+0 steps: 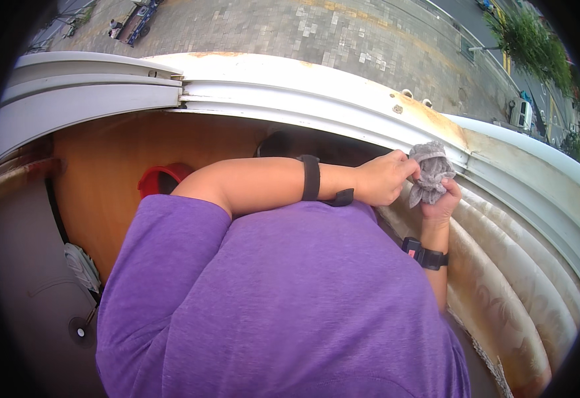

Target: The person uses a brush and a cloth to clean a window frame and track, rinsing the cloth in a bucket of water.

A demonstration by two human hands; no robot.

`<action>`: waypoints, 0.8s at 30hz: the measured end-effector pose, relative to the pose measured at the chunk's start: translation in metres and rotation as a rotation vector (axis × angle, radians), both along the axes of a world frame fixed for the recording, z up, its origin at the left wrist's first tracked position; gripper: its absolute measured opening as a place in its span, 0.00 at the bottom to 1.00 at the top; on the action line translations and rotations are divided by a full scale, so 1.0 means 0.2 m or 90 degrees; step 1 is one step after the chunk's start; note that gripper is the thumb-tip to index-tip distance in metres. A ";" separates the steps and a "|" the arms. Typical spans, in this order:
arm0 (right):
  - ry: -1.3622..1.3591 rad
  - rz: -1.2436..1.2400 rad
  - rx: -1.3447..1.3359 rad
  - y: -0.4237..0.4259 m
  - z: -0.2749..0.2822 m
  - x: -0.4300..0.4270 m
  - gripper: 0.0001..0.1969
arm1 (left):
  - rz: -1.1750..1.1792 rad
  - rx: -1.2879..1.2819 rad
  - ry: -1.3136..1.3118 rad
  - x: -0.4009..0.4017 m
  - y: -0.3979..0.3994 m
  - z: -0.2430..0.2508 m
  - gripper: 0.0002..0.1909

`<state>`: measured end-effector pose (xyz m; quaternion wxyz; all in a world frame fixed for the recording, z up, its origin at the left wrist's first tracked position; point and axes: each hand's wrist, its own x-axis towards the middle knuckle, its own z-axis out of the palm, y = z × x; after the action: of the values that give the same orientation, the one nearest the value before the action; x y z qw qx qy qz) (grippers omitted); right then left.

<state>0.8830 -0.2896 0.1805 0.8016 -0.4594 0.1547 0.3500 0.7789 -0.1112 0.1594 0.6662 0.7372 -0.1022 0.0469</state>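
A crumpled grey cloth (431,171) is bunched up between both hands, just inside the white window frame's right side. My left hand (382,179) reaches across my body, its fingertips pinching the cloth's left edge. From below and to the right, my right hand (441,201) grips the same cloth, with the thumb visible against it. A black strap circles my left forearm, and a black device is strapped to my right wrist. Right behind the cloth runs the white window track (290,107), with rust-brown stains on its outer ledge.
A sliding window sash (96,94) stands at the left. Patterned beige curtain (499,283) hangs at the right, close to my right arm. A red bucket (163,176) rests on a brown wooden surface (101,199). Beyond the window, a paved yard (320,30) lies far below.
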 end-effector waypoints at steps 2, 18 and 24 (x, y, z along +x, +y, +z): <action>-0.001 0.054 -0.030 -0.04 0.02 -0.01 0.31 | -0.014 0.007 0.075 -0.01 -0.01 0.03 0.18; -0.408 0.255 -0.639 0.06 0.03 0.09 0.13 | 0.331 0.048 0.364 -0.24 0.73 -0.06 0.06; -0.819 0.553 -0.757 0.52 -0.13 -0.14 0.06 | 0.428 0.095 0.367 -0.41 0.79 -0.18 0.06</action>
<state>0.8547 -0.1849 0.1546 0.1718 -0.9088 -0.3437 0.1623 0.6968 0.0475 0.1232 0.5604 0.7584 0.3295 0.0462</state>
